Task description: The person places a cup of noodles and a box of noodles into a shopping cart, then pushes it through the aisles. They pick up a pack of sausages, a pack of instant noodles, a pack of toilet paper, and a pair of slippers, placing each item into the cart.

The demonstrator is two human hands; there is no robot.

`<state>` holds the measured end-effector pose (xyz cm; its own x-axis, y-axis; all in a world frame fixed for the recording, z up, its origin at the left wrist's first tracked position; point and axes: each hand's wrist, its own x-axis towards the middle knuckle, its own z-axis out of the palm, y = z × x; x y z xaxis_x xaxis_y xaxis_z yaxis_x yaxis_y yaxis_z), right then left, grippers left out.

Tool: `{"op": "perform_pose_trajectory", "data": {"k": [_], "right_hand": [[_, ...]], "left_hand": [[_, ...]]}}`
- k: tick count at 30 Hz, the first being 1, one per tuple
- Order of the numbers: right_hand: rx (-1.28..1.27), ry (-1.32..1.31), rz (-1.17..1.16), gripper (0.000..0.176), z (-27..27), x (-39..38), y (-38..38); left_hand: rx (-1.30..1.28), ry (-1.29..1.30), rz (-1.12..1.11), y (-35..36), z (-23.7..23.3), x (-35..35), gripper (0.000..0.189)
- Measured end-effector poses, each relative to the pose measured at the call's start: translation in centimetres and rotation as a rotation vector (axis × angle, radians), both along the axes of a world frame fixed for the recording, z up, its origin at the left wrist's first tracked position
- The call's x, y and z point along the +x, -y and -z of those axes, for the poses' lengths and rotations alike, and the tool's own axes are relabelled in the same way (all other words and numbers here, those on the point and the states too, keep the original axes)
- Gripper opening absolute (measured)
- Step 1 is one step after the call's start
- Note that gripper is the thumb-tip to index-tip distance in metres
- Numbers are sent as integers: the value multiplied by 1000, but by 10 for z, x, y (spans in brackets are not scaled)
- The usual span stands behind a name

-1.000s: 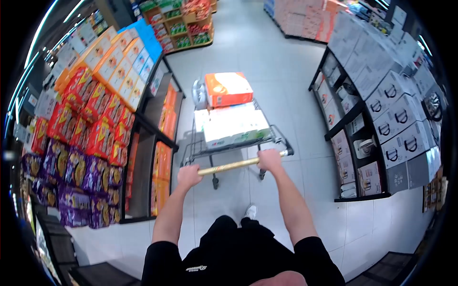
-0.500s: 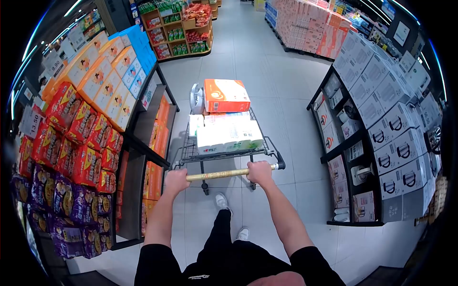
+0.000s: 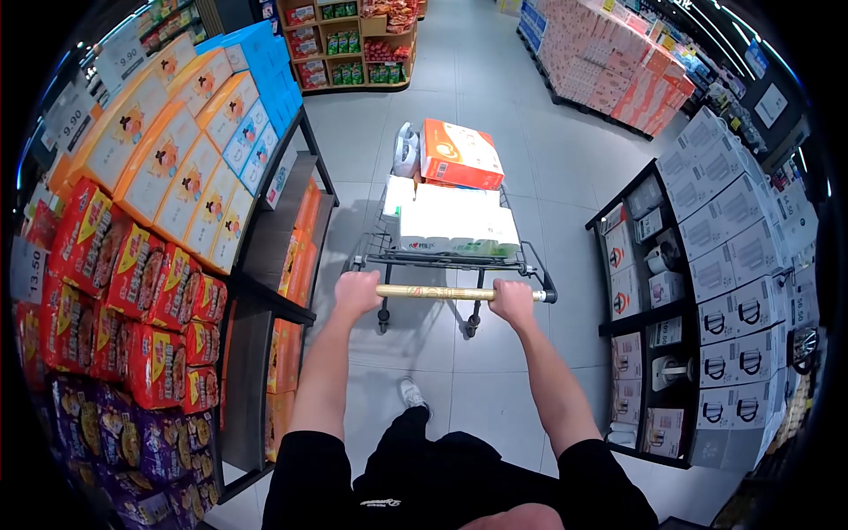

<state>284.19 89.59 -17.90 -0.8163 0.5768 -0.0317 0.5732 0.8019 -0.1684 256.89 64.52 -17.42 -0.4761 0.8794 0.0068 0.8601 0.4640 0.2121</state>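
We clasp the pale-yellow cylindrical handle (image 3: pixel 433 292) in our left hand (image 3: pixel 357 293) and right hand (image 3: pixel 512 301), the loaded dark metal-wire shopping cart (image 3: pixel 450 261) now farther along the grey-tiled aisle (image 3: pixel 552 234), so pushing seems steady.

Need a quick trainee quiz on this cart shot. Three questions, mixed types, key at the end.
1. Which hand grips the cart handle nearer its black end?
2. True or false: in the cart, the orange-and-white box sits farther from the person than the white packs.
3. On the left display, the packs below the red packs are mainly: A) green B) purple C) white

Key:
1. The right hand.
2. True.
3. B, the purple packs.
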Motion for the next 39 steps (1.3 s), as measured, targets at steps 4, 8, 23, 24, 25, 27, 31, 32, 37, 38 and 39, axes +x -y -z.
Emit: {"op": "perform_pose_trajectory", "data": {"k": [4, 8, 23, 24, 25, 27, 31, 32, 37, 38, 39], "right_hand": [[39, -1, 24, 10, 2, -32, -27], [159, -154, -27, 11, 21, -61, -62], [186, -204, 65, 10, 55, -244, -250], [174, -167, 72, 10, 55, -259, -263], [155, -129, 91, 10, 57, -271, -275], [151, -174, 97, 11, 64, -294, -299], [171, -218, 103, 11, 75, -333, -351], [181, -223, 103, 11, 74, -342, -365], [186, -269, 97, 12, 85, -389, -430], [179, -260, 98, 12, 89, -399, -443], [180, -246, 111, 12, 92, -409, -457]], "left_hand": [[-23, -9, 36, -34, 3, -34, 14], [58, -79, 142, -71, 24, -76, 15], [57, -175, 131, -285, 56, -273, 15], [58, -183, 141, -306, 54, -287, 15], [47, -200, 141, -320, 55, -299, 14], [10, -206, 132, -343, 60, -322, 14], [-21, -182, 128, -401, 69, -364, 13], [-16, -175, 122, -414, 73, -374, 13], [28, -228, 150, -482, 90, -428, 13], [51, -237, 168, -496, 93, -438, 14], [64, -245, 164, -510, 98, -451, 15]]}}
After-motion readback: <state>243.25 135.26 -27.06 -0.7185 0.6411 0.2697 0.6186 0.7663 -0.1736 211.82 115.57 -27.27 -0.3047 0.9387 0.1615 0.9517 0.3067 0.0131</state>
